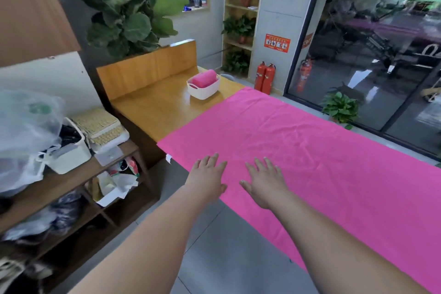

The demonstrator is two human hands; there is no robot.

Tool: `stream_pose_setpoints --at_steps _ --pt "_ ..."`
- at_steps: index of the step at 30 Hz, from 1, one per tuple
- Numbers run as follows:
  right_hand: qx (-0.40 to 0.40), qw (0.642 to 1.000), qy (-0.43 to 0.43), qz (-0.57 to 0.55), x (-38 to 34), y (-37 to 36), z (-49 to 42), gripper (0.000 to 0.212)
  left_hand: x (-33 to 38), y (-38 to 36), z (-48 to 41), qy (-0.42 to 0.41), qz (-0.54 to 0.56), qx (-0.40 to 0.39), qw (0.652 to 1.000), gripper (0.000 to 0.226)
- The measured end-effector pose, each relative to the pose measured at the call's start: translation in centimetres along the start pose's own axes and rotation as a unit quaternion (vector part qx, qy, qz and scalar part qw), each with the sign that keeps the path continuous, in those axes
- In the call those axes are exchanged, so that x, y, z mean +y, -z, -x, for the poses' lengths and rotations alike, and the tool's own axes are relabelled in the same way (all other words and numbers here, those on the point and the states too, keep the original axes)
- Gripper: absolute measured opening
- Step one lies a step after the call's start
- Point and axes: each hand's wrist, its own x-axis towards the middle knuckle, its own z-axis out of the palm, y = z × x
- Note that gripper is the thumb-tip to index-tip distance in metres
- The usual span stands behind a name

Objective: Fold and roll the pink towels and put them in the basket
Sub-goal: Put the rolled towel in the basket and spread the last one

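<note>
The left hand (pixel 206 180) lies palm down with its fingers straight and slightly spread, at the near edge of the large flat bright-pink towel (pixel 322 150); it holds nothing. The right hand (pixel 266 182) sits just beside it, also flat and wide, fingers fanned over the cloth and gripping nothing. Whether the palms press the fabric or hang just above it cannot be told. The towel is a long thin rectangle spread across the table, mostly smooth, with faint creases and small wrinkles running through its middle; its near edge overhangs grey floor tiles. Beyond it, on the bare part of the glossy honey-coloured wooden table (pixel 155 107), stands a small white oval plastic basket with a woven-look wall (pixel 205 93), well apart from both hands. Inside it rests 1 rolled pink towel (pixel 205 78), a plump cylinder rising above the rim.
</note>
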Motion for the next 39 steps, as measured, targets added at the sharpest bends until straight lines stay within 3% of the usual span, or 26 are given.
stream_pose_setpoints --at_steps 10,19,28,39 --pt "0.0 0.997 0.083 0.004 -8.4 0.5 -10.5 0.073 -10.4 -1.6 -2.0 0.087 0.035 -0.004 0.996 0.08" --pt "-0.033 0.994 0.092 -0.054 -12.3 0.6 -26.7 0.075 -19.8 0.1 -13.3 0.11 0.006 -0.062 0.992 0.081" --pt "-0.045 0.989 0.012 -0.138 -9.9 2.3 -38.7 0.072 -23.3 1.8 -26.9 0.063 -0.007 -0.085 0.994 0.08" --pt "-0.036 0.97 -0.164 -0.179 -4.0 -0.3 -43.8 0.074 -22.8 -0.7 -41.1 -0.131 -0.079 -0.117 0.981 0.072"
